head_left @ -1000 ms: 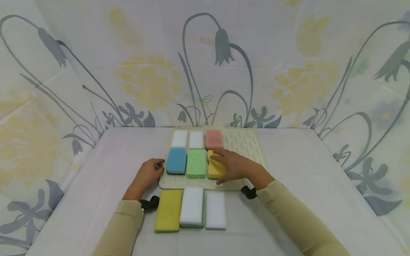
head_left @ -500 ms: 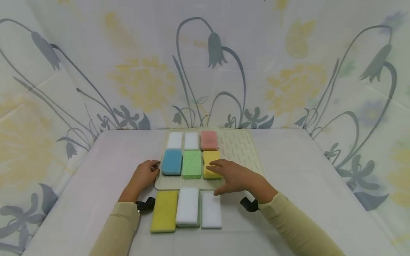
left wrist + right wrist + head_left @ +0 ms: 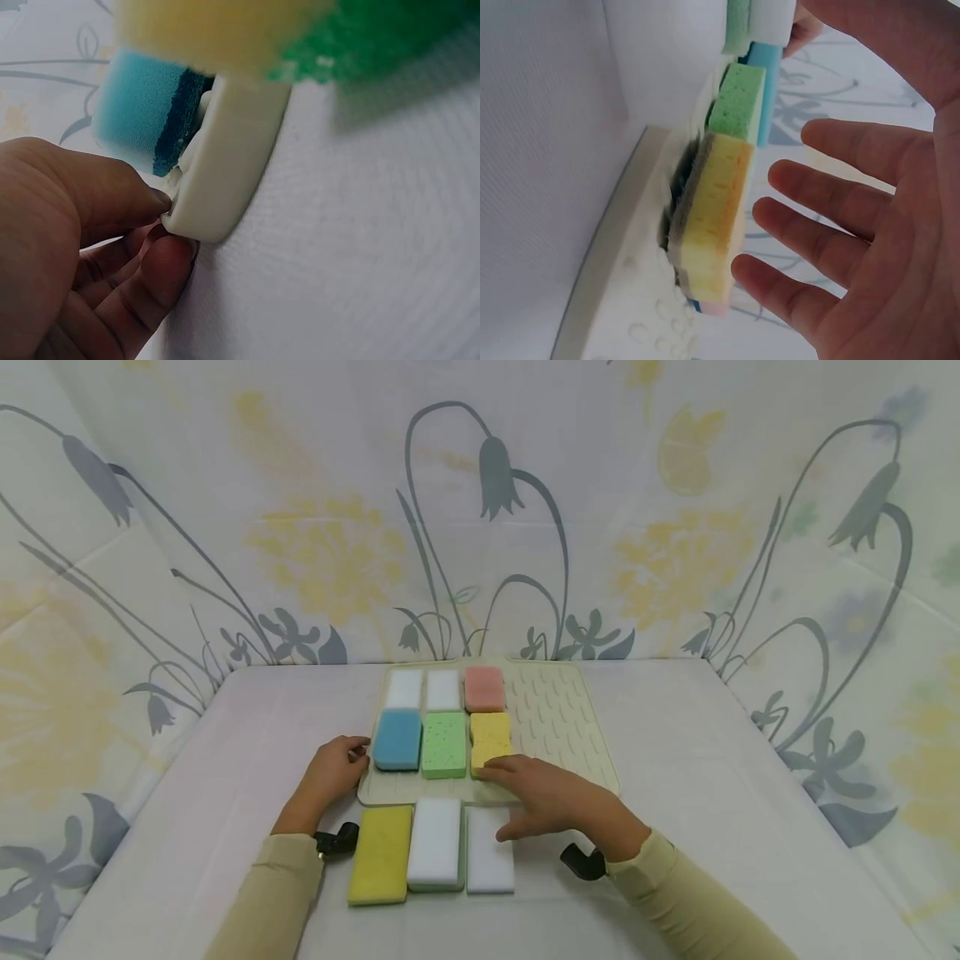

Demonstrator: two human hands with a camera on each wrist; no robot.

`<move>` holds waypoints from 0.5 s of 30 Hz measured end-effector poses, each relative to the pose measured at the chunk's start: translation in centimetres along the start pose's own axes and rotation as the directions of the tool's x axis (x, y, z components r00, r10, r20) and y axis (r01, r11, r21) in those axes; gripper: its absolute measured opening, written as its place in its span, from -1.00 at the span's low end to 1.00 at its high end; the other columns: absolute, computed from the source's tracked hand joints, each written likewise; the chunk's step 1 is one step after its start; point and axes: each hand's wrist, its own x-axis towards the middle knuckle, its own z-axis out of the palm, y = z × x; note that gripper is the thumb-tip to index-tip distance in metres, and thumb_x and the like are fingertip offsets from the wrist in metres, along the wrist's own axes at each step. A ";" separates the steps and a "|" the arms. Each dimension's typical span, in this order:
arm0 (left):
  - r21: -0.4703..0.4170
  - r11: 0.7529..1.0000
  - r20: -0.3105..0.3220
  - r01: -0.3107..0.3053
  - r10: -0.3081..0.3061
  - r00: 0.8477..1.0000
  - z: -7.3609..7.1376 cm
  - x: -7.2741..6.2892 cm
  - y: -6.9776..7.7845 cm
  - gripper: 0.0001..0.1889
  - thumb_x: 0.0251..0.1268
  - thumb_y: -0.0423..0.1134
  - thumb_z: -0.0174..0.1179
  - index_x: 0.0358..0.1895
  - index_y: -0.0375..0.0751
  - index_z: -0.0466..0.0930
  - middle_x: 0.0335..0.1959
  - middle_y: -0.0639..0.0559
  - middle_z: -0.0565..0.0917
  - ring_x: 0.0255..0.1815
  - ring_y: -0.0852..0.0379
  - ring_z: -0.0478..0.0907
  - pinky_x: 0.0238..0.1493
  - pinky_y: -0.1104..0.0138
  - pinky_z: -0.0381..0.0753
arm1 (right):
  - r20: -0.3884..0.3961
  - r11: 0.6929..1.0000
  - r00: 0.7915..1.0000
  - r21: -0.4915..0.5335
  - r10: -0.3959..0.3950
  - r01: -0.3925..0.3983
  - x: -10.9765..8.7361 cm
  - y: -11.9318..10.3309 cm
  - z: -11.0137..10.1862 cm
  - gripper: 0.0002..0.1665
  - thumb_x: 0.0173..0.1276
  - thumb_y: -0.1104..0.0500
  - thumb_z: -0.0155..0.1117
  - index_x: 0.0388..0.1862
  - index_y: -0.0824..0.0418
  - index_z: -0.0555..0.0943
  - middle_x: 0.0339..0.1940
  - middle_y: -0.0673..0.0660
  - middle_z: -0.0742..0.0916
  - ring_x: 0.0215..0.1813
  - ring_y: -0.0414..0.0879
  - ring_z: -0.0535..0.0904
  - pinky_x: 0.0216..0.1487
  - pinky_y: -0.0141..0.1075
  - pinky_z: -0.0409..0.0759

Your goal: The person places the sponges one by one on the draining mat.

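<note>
The left hand [image 3: 331, 774] pinches a textured cream mat [image 3: 564, 710] by the edge, a blue scouring sponge [image 3: 398, 741] to its right, while the right hand [image 3: 553, 797] is spread, a notched yellow sponge [image 3: 491, 737] near its fingertips.

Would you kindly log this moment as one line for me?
left hand: pinches mat at its edge | right hand: holds nothing, near yellow sponge on mat | on mat: six sponges | off mat: three sponges
</note>
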 end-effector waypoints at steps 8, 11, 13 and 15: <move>-0.002 1.000 -0.005 -0.001 0.001 1.000 -0.1 -0.1 0.1 -0.56 0.39 -0.27 0.04 0.28 -0.38 0.46 -0.01 -0.26 0.62 -0.05 -0.10 0.59 -0.09 0.08 0.59 | 0.049 1.000 0.999 0.005 0.001 -0.001 -0.3 -1.1 0.7 0.03 0.11 -0.28 0.41 0.50 0.01 0.26 0.50 0.02 0.35 0.50 -0.04 0.25 0.41 -0.10 0.35; -0.002 1.000 -0.005 -0.001 0.001 1.000 0.0 -0.1 0.1 -0.56 0.39 -0.26 0.03 0.27 -0.38 0.46 -0.01 -0.25 0.62 -0.06 -0.09 0.60 -0.09 0.08 0.60 | 0.059 1.000 0.998 -0.003 0.004 -0.003 -0.2 -1.3 1.1 0.03 0.10 -0.30 0.41 0.49 0.01 0.28 0.48 0.03 0.37 0.48 -0.06 0.28 0.40 -0.12 0.37; -0.001 1.000 -0.001 -0.001 0.001 1.000 0.0 -0.1 0.1 -0.55 0.39 -0.26 0.03 0.28 -0.38 0.45 -0.01 -0.26 0.62 -0.05 -0.09 0.60 -0.09 0.08 0.60 | 0.066 1.000 0.998 -0.004 0.002 -0.002 -0.2 -1.5 1.3 0.04 0.09 -0.31 0.41 0.49 0.03 0.28 0.46 0.03 0.39 0.47 -0.05 0.31 0.39 -0.12 0.38; -0.003 1.000 0.001 0.002 -0.002 1.000 0.0 0.0 0.1 -0.55 0.39 -0.25 0.03 0.28 -0.38 0.46 0.00 -0.26 0.62 -0.05 -0.10 0.60 -0.10 0.09 0.61 | 0.071 1.000 0.997 -0.012 0.006 -0.005 -0.2 -1.6 1.5 0.04 0.08 -0.31 0.42 0.48 0.03 0.29 0.45 0.02 0.41 0.45 -0.06 0.33 0.39 -0.13 0.39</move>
